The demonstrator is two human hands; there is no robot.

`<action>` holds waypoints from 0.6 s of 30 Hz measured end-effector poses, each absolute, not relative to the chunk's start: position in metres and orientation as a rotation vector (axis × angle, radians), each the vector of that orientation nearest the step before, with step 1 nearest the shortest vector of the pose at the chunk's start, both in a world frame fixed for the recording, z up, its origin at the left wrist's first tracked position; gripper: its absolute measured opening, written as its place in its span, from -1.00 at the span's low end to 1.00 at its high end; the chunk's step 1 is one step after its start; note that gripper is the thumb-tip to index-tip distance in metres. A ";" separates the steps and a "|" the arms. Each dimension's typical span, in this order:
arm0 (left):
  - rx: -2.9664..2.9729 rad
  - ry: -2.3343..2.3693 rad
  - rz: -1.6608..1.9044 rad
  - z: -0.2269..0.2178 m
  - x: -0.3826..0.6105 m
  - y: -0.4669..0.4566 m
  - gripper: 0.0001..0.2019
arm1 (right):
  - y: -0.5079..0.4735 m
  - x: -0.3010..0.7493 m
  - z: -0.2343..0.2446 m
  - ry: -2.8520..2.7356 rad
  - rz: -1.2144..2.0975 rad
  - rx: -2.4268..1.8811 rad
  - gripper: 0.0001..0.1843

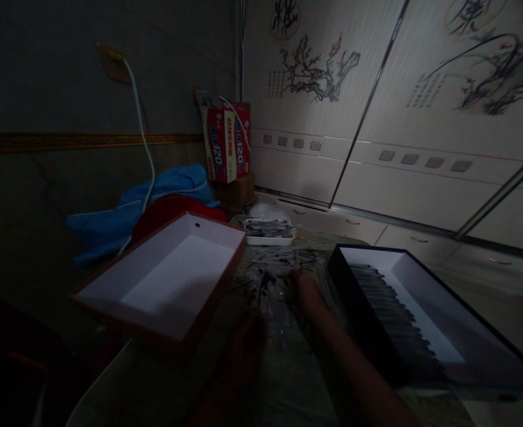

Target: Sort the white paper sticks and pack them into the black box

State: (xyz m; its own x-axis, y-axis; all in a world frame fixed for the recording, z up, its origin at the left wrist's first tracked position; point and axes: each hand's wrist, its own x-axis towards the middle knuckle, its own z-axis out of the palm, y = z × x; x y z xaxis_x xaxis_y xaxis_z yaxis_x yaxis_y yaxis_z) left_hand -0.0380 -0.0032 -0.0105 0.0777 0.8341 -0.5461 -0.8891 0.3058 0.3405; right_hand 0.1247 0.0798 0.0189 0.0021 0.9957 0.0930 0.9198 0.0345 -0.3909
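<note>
A heap of thin black-and-white sticks [273, 276], possibly pens in clear wrappers, lies loose on the tabletop. My right hand [303, 293] rests at the heap's near edge, its fingers among the sticks. My left hand [248, 338] is dim, just nearer to me and close to the heap. Whether either hand grips anything is hidden by the dark. To the right, a black box lined in white [368, 308] holds a long, neat row of similar sticks. On the left sits an unfilled red box with a white inside [172, 279].
A white tray [270, 239] with a bundle of sticks stands at the table's far side. Behind it are a blue cloth [132, 210], a red-and-white carton [226, 142] and a white cable [143, 133]. Painted cabinet panels [377, 118] fill the right.
</note>
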 end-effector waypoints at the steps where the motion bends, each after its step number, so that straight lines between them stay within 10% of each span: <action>1: -0.091 0.744 1.293 -0.008 -0.038 -0.004 -0.88 | 0.086 0.122 0.017 -2.005 0.313 -1.953 -0.79; 18: 0.148 0.816 1.351 -0.019 -0.035 -0.001 -0.91 | 0.020 0.127 0.018 -1.778 0.457 -1.511 -0.75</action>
